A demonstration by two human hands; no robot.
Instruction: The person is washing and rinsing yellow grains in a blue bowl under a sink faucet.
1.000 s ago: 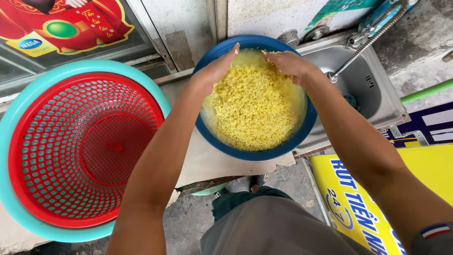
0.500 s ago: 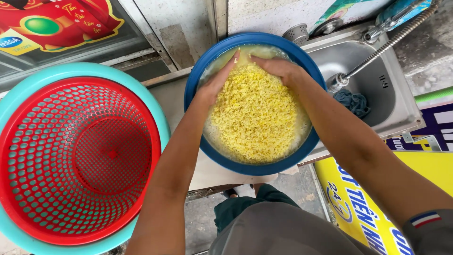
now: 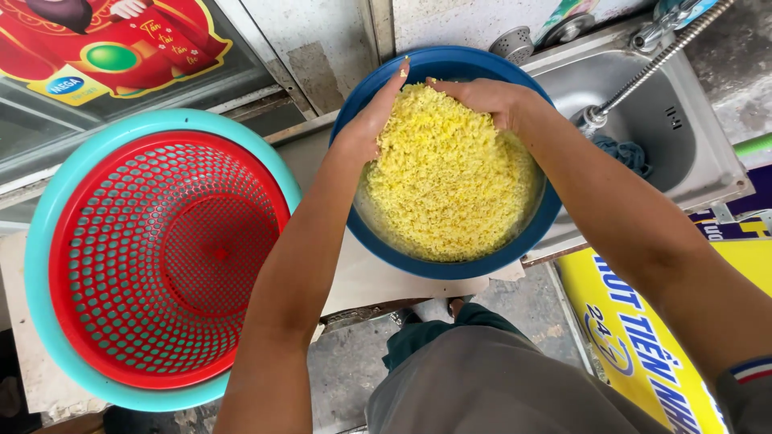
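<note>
A blue basin [image 3: 450, 269] stands in front of me, heaped with fine yellow grains [image 3: 450, 189]. My left hand [image 3: 376, 112] presses against the left far side of the heap, fingers together and pointing up, with grains stuck to the fingertips. My right hand [image 3: 482, 95] lies cupped over the far top of the heap, fingers curled into the grains. The two hands nearly meet at the basin's far rim. Neither hand grips a separate object.
To the left, a red perforated colander [image 3: 161, 257] sits inside a turquoise basin [image 3: 44, 241]. A steel sink [image 3: 683, 137] with a flexible hose tap [image 3: 659, 56] and a blue cloth [image 3: 623, 153] lies to the right. A yellow sign [image 3: 643, 345] is at lower right.
Both hands have slid from the basin's rim onto the far top of the grain heap, pulling grains together. The view has shifted slightly.
</note>
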